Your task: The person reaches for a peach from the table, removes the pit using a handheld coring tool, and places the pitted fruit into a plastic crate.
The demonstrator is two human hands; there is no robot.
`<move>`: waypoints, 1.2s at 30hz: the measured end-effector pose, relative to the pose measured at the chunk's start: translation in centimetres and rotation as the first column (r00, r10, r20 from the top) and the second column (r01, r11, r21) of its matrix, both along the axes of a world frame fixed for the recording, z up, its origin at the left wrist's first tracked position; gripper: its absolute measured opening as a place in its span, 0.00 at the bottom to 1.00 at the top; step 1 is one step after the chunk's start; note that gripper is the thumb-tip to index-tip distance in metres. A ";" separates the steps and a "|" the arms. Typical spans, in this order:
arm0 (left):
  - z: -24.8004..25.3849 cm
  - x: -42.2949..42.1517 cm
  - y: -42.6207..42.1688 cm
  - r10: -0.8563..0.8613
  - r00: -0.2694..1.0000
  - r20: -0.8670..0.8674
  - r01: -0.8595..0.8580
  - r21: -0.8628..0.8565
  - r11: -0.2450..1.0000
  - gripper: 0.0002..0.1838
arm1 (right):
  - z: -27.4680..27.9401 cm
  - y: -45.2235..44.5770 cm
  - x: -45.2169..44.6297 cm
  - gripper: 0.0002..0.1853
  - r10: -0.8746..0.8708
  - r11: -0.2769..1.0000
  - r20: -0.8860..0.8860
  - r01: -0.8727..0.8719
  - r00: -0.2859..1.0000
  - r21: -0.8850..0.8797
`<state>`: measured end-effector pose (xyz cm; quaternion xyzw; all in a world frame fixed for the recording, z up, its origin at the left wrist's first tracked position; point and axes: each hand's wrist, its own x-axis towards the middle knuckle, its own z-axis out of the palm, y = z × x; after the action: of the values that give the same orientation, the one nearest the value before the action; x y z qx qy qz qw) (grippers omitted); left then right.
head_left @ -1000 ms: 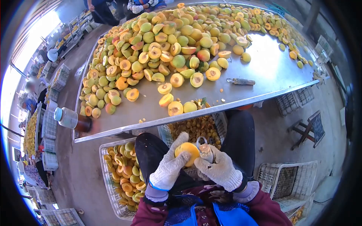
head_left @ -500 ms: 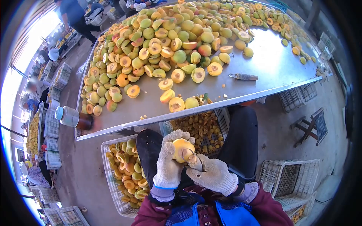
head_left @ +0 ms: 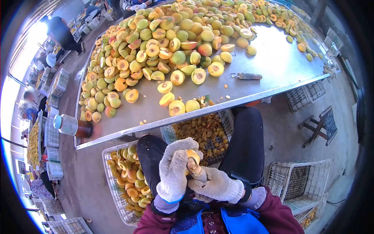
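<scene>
The left hand [head_left: 173, 169] holds a fruit [head_left: 194, 155], the right hand [head_left: 218, 185] a tool [head_left: 196, 170]. More fruit [head_left: 179, 57] lies heaped on the worktop [head_left: 253, 88].

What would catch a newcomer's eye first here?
The big heap of fruit, many pieces cut in half, spread across the metal table at the top. Then the gloves at lower centre: the left hand holds a yellow fruit, the right hand close against it. Lower left, a white crate brims with halves.
</scene>
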<state>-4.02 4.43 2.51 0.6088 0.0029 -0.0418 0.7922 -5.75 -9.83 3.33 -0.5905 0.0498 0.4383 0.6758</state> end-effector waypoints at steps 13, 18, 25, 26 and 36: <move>-1.1 0.6 -0.8 0.039 0.992 -0.123 -0.065 -0.214 0.975 0.29 | -0.1 -0.1 0.0 0.15 -0.021 0.978 0.145 0.050 0.989 -0.201; -0.9 -0.1 -1.7 0.135 0.985 0.106 -0.134 -0.011 0.991 0.30 | -0.8 0.0 -0.3 0.16 -0.005 0.956 0.279 0.087 0.960 -0.282; 0.5 0.7 -0.4 -0.055 0.981 0.188 -0.012 0.341 0.940 0.18 | -1.8 -0.5 -0.7 0.11 -0.094 0.976 -0.038 0.100 0.995 0.196; 0.6 0.9 -0.6 -0.072 0.967 0.243 -0.031 0.398 0.917 0.15 | -1.9 -0.9 -0.6 0.10 -0.102 0.935 -0.132 0.140 0.986 0.325; -0.5 2.5 -1.6 -0.271 0.886 0.375 -0.058 0.671 0.739 0.18 | -3.4 -3.1 0.5 0.11 0.029 0.874 -0.371 0.157 0.928 0.460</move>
<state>-1.54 2.80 2.06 0.8421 -0.2013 0.0571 0.4971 -5.23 -12.96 -0.05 -0.3097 0.0841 0.5159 0.7942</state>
